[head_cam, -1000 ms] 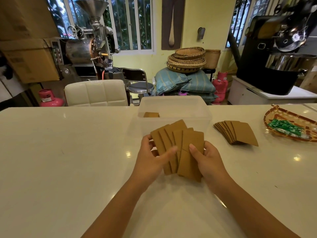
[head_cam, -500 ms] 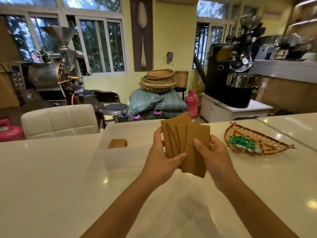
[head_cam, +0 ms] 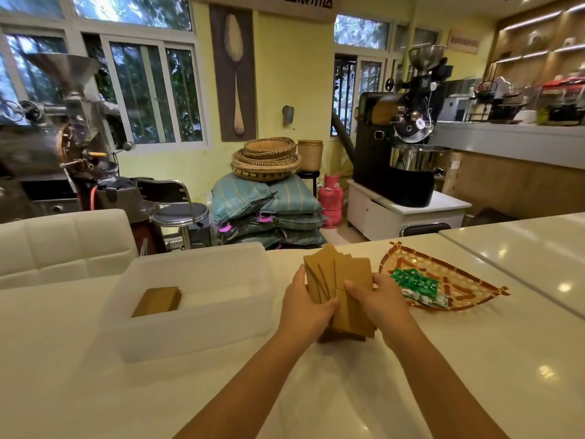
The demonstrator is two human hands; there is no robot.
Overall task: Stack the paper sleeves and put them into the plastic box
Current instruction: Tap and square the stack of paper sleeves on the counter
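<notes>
Both your hands grip one fanned bunch of paper sleeves (head_cam: 340, 286).
Left hand (head_cam: 305, 307) and right hand (head_cam: 378, 304) fingers curl shut on it, right of the plastic box (head_cam: 190, 331).

pale yellow walls (head_cam: 294, 74) back the room, with barred windows (head_cam: 152, 96) showing green leaves outside. a tall picture of a spoon (head_cam: 235, 74) hangs between them. a steel roaster (head_cam: 66, 128) stands at left behind a white padded chair (head_cam: 63, 242) and a chrome stool (head_cam: 179, 210). woven baskets (head_cam: 266, 158) sit on stacked blue-green sacks (head_cam: 269, 213), beside a pink gas cylinder (head_cam: 330, 201). a black roaster (head_cam: 399, 147) rests on a white cabinet (head_cam: 405, 213). lit shelves (head_cam: 538, 42) at far right hold what may be kettles, too blurred to tell. ceiling lights glint on the glossy white counter (head_cam: 522, 359).
</notes>
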